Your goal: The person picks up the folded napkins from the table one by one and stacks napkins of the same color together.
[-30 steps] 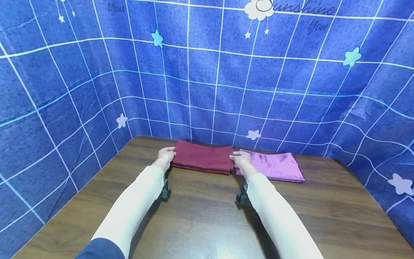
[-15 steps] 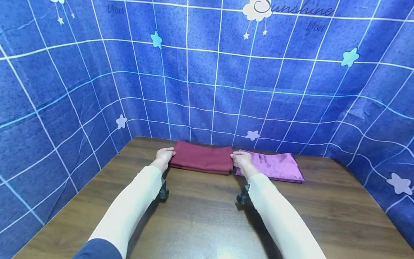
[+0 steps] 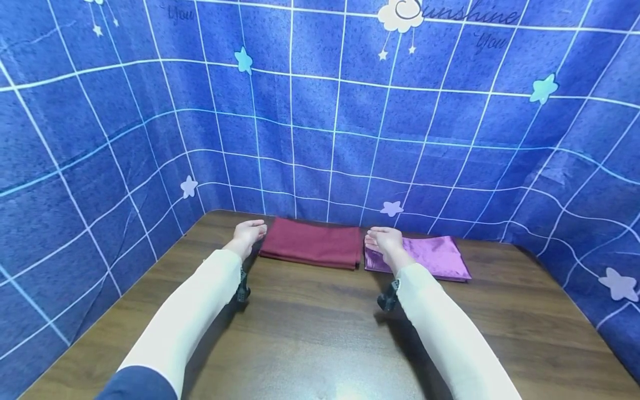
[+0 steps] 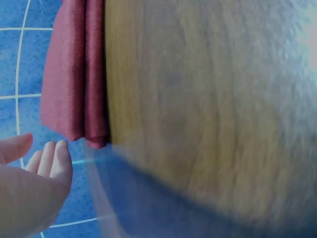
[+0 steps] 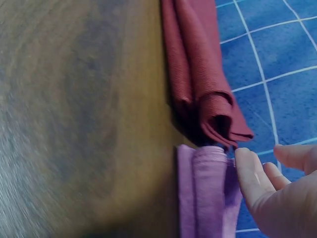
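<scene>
A dark red folded cloth (image 3: 312, 244) lies flat near the back of the table, its layered folds showing at both ends in the wrist views. Just off its left end is my left hand (image 3: 250, 234), fingers extended and holding nothing; the left wrist view shows a gap between the fingertips (image 4: 60, 148) and the cloth. My right hand (image 3: 386, 243) is beyond the red cloth's right end, over the left part of a shiny purple folded cloth (image 3: 435, 256). Its fingers (image 5: 250, 173) are loosely extended, with nothing between them and the thumb.
Brown wood-grain table (image 3: 310, 333) extends toward me under both forearms. A blue curtain (image 3: 320, 139) with white grid lines and stars rises behind it and along the sides. Dark devices (image 3: 388, 297) are strapped at both wrists.
Both hands have let go of the red cloth's ends and moved outward, the left hand to the left and the right hand to the right. The cloth stays where it was.
</scene>
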`<action>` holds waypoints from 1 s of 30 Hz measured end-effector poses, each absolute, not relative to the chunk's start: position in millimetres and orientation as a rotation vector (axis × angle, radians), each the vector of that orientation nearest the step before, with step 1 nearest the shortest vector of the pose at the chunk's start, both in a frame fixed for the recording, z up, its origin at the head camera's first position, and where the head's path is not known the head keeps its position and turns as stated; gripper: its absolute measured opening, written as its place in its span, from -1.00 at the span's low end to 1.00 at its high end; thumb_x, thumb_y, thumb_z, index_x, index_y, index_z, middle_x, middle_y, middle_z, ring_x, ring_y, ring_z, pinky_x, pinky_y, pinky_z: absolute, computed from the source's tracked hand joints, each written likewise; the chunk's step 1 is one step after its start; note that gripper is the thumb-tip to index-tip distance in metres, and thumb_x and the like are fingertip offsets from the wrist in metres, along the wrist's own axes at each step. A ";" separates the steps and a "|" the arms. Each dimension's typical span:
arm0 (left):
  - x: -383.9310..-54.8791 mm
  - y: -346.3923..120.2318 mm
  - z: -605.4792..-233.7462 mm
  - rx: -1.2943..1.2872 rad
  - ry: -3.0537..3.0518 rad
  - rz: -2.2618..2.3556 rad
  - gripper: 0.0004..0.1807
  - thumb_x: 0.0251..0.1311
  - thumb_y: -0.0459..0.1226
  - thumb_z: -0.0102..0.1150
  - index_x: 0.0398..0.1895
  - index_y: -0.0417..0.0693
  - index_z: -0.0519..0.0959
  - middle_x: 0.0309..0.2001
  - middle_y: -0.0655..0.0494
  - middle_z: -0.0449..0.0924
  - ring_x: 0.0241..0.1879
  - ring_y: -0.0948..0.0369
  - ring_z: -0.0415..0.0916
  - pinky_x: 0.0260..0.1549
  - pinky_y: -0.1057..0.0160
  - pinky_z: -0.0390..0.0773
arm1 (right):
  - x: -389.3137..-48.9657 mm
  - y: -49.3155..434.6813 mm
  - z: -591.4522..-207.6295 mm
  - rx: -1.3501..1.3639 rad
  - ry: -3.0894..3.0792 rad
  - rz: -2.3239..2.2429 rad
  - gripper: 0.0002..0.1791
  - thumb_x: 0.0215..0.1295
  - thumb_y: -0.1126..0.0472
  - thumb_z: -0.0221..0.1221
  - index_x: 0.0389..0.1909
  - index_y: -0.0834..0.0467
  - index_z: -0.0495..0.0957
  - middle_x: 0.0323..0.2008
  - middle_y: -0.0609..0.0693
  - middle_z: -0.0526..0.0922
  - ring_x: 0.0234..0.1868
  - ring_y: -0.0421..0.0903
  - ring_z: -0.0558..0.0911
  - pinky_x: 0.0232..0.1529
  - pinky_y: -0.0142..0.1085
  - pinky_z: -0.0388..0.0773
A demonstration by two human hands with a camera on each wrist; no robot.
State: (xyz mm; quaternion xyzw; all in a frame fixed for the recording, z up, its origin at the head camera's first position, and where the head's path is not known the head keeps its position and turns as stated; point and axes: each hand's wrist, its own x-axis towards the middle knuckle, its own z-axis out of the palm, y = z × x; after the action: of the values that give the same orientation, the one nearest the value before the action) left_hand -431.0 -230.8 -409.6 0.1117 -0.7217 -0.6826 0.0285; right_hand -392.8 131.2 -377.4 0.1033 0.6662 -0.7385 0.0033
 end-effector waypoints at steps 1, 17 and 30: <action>-417.0 -224.8 -395.5 0.337 -2.249 -2.093 -0.49 0.30 -0.47 0.02 0.33 -0.40 0.29 0.27 -0.31 0.40 0.17 0.01 0.47 0.26 0.11 0.43 | -392.6 133.1 -374.9 0.313 2.088 -2.310 -0.54 0.32 0.47 0.07 0.23 0.50 0.32 -0.25 0.29 0.68 -0.44 -0.14 0.67 0.06 -0.11 0.59; -396.8 -201.1 -360.2 0.084 -2.390 -2.096 -0.43 0.37 -0.42 -0.02 0.43 -0.28 0.18 0.39 -0.22 0.25 0.38 0.01 0.23 0.38 0.08 0.25 | -378.7 156.9 -350.8 0.163 2.147 -2.190 -0.47 0.35 0.38 0.09 0.31 0.42 0.26 -0.44 0.01 0.70 -0.43 -0.19 0.68 0.03 -0.18 0.62; -382.3 -181.0 -342.3 -0.215 -2.496 -1.967 -0.40 0.38 -0.34 0.01 0.45 -0.24 0.16 0.41 -0.20 0.23 0.42 -0.02 0.16 0.43 0.03 0.15 | -360.9 171.6 -333.9 0.054 2.394 -1.901 -0.47 0.37 0.23 0.13 0.31 0.32 0.33 0.15 0.29 0.53 -0.26 -0.20 0.70 -0.08 -0.32 0.66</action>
State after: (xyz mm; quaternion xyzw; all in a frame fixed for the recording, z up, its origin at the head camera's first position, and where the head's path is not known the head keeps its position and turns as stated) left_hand -382.3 -181.0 -342.3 -0.0675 -0.7834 -0.6174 -0.0216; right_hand -360.9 171.6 -333.9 0.0177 0.7824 -0.6211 0.0420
